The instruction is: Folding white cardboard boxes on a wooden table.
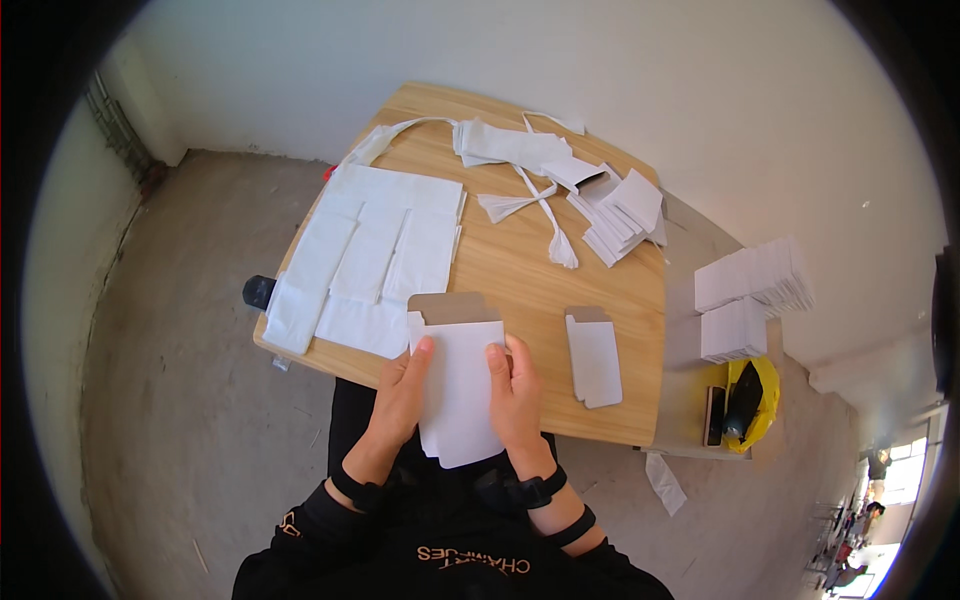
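Note:
Between my two hands is a flat white carton (462, 390), its grey-brown inner flap standing out at the far end. My left hand (400, 393) grips its left edge, thumb on top. The right edge is held by my right hand (517, 395), the thumb likewise on the white face; the fingers beneath are hidden. The carton hangs over the table's front edge. To the right, a second flat white carton (596, 360) lies on the wooden table (520, 290) with its flap toward the far side.
Stacked white plastic bags (375, 250) cover the table's left side. Toward the back lie white strips (520, 200), more white sheets (510, 145) and a heap of cartons (620, 215). A lower surface at right bears carton stacks (745, 290), a phone (714, 416) and a yellow bag (765, 400).

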